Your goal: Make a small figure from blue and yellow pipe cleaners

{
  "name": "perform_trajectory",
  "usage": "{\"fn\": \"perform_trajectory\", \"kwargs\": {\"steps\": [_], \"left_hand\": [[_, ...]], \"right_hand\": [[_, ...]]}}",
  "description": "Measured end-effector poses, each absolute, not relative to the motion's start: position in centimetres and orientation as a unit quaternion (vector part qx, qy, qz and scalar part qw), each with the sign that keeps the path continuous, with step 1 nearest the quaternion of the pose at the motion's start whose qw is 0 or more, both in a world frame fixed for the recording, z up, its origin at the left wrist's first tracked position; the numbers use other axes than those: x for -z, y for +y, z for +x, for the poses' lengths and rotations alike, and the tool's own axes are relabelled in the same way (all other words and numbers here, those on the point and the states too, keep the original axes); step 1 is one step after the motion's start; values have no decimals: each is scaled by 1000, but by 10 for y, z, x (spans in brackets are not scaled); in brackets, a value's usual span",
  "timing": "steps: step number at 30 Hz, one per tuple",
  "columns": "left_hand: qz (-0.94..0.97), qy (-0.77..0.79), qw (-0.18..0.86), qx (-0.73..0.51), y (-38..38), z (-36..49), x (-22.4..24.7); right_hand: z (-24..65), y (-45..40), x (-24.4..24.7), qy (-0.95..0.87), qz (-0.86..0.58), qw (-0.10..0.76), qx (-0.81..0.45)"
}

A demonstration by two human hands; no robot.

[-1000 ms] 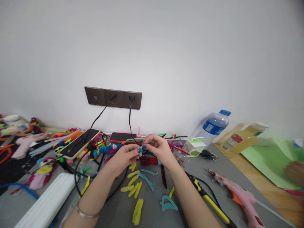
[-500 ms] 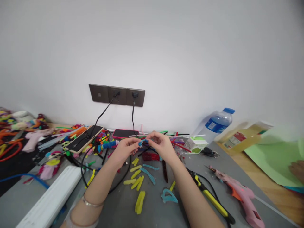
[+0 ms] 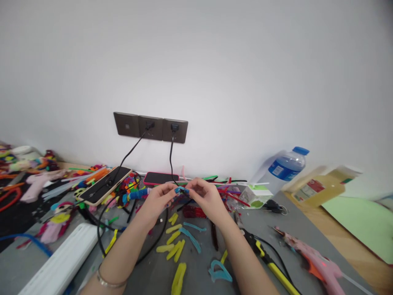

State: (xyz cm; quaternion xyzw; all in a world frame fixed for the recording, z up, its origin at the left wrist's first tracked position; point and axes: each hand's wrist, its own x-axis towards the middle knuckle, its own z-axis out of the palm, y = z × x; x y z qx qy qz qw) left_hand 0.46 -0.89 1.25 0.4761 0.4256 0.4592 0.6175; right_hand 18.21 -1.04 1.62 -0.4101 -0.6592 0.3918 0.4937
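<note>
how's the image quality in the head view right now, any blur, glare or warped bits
Head view: soft, even light; wall brightest mid-frame, dimmer at the corners; faint shadow beside the leaning bottle; wide-angle stretch toward the edges, pink glue gun slightly soft; piece between the left hand and right hand too small to make out.

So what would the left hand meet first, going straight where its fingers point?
Likely the right hand, just opposite the left hand; depth is unclear, and anything pinched between them is too small to tell.

No txt legible on bottle labels etc.
</note>
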Motion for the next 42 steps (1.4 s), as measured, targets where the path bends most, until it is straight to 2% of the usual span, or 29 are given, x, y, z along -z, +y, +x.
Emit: {"fn": "perform_trajectory", "kwargs": {"steps": [7,13,23,37,42], "left_hand": [[405,419,626,-518,-9,11,-9],[382,413,628,-538,-11,17,-9],[434,399,635,-500,-13,11,-17],[472,418,549,-549,-13,17,-12],[472,404,607,-496,-14,19,-11]], "right_hand": [[176,-14,-21,-671,-404,483,-393],[172,-9,-9,-642,-395,505,-421],[177,-8,-12,-632,-365,507,-459],[179,-5,-12,-616,-343,533,-467],[184,-3,-13,-575,-349,542,-503]]}}
